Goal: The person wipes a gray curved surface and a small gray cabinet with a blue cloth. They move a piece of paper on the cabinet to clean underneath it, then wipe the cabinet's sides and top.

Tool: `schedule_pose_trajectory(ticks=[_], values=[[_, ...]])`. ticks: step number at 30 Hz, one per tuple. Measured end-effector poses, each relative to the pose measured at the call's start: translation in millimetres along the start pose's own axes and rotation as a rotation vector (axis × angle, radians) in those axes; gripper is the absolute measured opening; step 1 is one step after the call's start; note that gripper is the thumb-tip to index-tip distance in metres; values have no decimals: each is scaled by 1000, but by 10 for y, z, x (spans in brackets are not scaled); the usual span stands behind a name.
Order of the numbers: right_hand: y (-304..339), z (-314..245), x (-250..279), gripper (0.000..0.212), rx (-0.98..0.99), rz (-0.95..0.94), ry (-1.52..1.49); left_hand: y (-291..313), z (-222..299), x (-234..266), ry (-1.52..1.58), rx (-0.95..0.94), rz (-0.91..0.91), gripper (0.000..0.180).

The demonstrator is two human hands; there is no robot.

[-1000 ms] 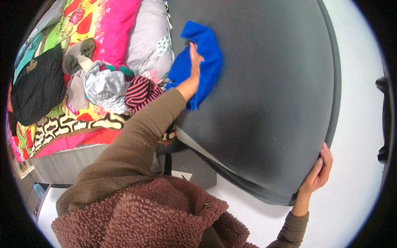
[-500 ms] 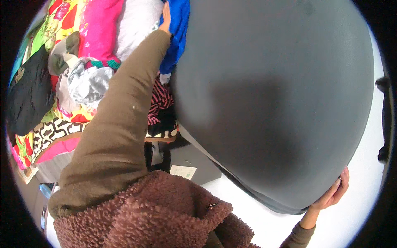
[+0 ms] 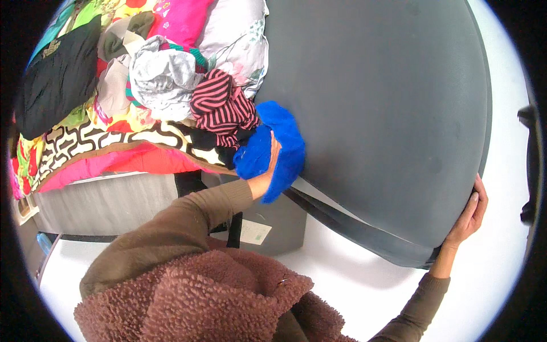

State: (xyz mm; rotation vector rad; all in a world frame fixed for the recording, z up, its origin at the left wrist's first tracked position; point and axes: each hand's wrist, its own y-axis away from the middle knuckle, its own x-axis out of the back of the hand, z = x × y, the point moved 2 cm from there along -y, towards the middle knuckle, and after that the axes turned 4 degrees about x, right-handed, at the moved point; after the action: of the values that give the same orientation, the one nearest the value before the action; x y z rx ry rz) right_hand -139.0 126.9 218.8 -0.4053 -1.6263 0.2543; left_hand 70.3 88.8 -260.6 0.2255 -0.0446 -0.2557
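Note:
A blue cloth is bunched in my left hand, against the lower left edge of a large grey headboard. The cloth hides part of that hand's fingers. Far to the right, my right hand curls around the headboard's lower right edge; the side of its grip behind the edge is hidden. Beside the cloth, on the bed, lies a pink-and-black striped garment.
Clothes cover the bed: a light grey garment, a black one, and a white patterned pillow against the headboard. A patterned blanket hangs over the bed's edge. A white wall stands at the right.
My left hand has come down along the headboard's left edge with the blue cloth, from the top to the lower corner. The view has shifted; my right hand still holds the edge.

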Motion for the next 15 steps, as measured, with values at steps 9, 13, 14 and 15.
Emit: schedule_pose_trajectory(ticks=[9, 13, 14, 15], values=[[-7, 3, -28, 34, 17, -2, 43, -1813, -424, 256, -206, -346, 416, 64], [1, 22, -12, 33, 59, -9, 104, -2231, -200, 600, -163, -99, 383, 43], [-7, 31, -21, 32, 56, 2, 65, -2131, -86, 650, -116, -100, 356, 40], [-10, 36, -17, 32, 28, -5, 43, -1936, 25, 693, -65, -108, 338, 37]])
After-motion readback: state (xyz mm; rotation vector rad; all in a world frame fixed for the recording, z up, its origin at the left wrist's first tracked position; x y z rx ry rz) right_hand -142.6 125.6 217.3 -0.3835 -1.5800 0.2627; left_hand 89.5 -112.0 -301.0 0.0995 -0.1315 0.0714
